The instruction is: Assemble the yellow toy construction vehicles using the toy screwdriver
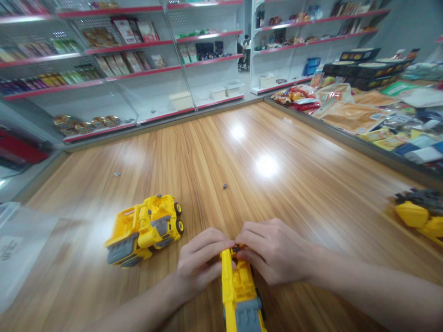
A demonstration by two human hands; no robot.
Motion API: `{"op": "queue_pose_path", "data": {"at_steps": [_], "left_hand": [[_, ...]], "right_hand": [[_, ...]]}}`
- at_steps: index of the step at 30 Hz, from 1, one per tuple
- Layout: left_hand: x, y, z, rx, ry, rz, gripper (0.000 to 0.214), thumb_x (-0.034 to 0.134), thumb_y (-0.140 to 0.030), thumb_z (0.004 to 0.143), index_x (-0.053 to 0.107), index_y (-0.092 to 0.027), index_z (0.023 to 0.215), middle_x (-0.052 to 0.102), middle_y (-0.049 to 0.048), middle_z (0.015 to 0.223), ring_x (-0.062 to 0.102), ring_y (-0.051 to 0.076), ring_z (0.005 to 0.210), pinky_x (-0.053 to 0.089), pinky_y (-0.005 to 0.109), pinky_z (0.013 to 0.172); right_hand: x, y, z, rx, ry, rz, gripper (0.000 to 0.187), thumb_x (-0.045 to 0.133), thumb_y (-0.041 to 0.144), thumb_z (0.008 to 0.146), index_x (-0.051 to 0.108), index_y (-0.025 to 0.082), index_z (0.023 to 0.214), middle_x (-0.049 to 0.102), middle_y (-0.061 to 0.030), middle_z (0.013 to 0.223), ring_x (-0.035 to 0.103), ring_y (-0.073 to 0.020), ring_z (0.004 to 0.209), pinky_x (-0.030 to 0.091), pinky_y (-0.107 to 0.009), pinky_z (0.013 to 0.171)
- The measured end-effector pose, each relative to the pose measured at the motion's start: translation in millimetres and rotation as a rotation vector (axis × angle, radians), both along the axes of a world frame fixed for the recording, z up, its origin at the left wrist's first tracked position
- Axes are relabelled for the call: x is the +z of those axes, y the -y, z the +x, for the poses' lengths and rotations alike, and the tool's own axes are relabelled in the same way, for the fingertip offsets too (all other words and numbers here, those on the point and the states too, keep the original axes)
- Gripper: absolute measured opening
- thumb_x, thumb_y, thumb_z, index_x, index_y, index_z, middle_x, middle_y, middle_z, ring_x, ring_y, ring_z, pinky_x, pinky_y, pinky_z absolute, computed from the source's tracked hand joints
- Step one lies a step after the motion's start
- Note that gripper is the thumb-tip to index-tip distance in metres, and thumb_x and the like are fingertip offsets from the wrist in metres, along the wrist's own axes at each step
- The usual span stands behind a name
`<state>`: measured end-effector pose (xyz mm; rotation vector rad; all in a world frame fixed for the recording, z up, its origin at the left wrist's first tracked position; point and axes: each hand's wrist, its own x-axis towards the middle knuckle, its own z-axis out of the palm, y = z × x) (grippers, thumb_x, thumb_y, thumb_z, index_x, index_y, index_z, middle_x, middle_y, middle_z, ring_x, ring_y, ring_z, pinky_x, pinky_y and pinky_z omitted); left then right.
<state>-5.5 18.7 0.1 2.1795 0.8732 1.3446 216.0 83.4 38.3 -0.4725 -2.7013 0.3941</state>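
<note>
A yellow and grey toy vehicle (240,295) lies on the wooden table (294,184) right in front of me, its far end under my fingers. My left hand (199,265) pinches that far end from the left, fingers closed. My right hand (273,249) grips the same end from the right, fingertips meeting the left ones. A second yellow toy truck (145,229) with black wheels stands just left of my left hand, untouched.
A third yellow toy (420,214) lies at the table's right edge. Two tiny dark screws (224,186) (116,174) rest farther out on the wood. A clear plastic bag (20,249) lies at the left. Snack packets (349,113) and store shelves (138,69) surround the table.
</note>
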Motion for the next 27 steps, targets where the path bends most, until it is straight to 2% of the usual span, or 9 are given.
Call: {"op": "queue_pose_path", "data": {"at_steps": [2,7,13,20,24,27], "left_hand": [[0.6,-0.6,0.7,0.005,0.011,0.006,0.039,0.075,-0.01,0.078,0.066,-0.012,0.116,0.068,0.0122,0.092,0.065,0.021,0.082,0.056,0.033,0.069],[-0.5,-1.4,1.8,0.002,0.018,0.01,0.041,0.077,-0.012,0.077,0.065,-0.013,0.116,0.069,0.0111,0.091,0.065,0.021,0.084,0.056,0.035,0.07],[-2.7,-1.9,0.7,-0.004,0.022,0.01,0.043,0.078,-0.01,0.076,0.065,-0.013,0.117,0.069,0.011,0.093,0.064,0.021,0.084,0.055,0.036,0.071],[4.0,-3.1,3.5,-0.008,0.02,0.036,0.04,0.078,-0.011,0.075,0.066,-0.01,0.114,0.068,0.0115,0.089,0.063,0.021,0.082,0.054,0.035,0.068],[1.4,-2.2,2.5,-0.023,0.021,0.04,0.043,0.079,-0.008,0.073,0.065,-0.009,0.114,0.068,0.0126,0.092,0.063,0.022,0.084,0.054,0.037,0.069],[-1.4,-1.6,1.4,-0.024,0.021,0.035,0.043,0.079,-0.007,0.073,0.065,-0.008,0.114,0.068,0.0126,0.091,0.062,0.022,0.084,0.054,0.037,0.069]], "right_hand": [[-0.5,0.4,-0.3,0.001,0.0,-0.023,0.023,0.044,0.028,0.097,0.062,0.016,0.09,0.061,-0.0032,0.081,0.054,-0.0151,0.068,0.033,-0.031,0.053],[-3.1,0.1,-0.8,0.018,0.01,0.032,0.031,0.039,0.028,0.1,0.061,0.017,0.081,0.059,-0.0024,0.076,0.048,-0.0141,0.06,0.03,-0.031,0.051],[3.6,-0.9,0.4,0.017,-0.015,-0.061,0.023,0.044,0.026,0.096,0.064,0.015,0.092,0.062,-0.0046,0.082,0.057,-0.0157,0.071,0.034,-0.03,0.054],[3.0,-1.1,-0.9,0.025,-0.015,-0.045,0.031,0.04,0.029,0.099,0.064,0.015,0.086,0.061,-0.0046,0.08,0.054,-0.0149,0.067,0.035,-0.03,0.054],[2.8,-1.3,0.1,0.023,-0.029,-0.095,0.021,0.048,0.029,0.095,0.064,0.014,0.094,0.063,-0.0054,0.085,0.058,-0.0159,0.073,0.037,-0.029,0.056],[1.7,-0.6,0.4,0.02,-0.021,-0.053,0.028,0.041,0.027,0.099,0.063,0.015,0.087,0.062,-0.0048,0.081,0.055,-0.0148,0.068,0.035,-0.029,0.055]]}}
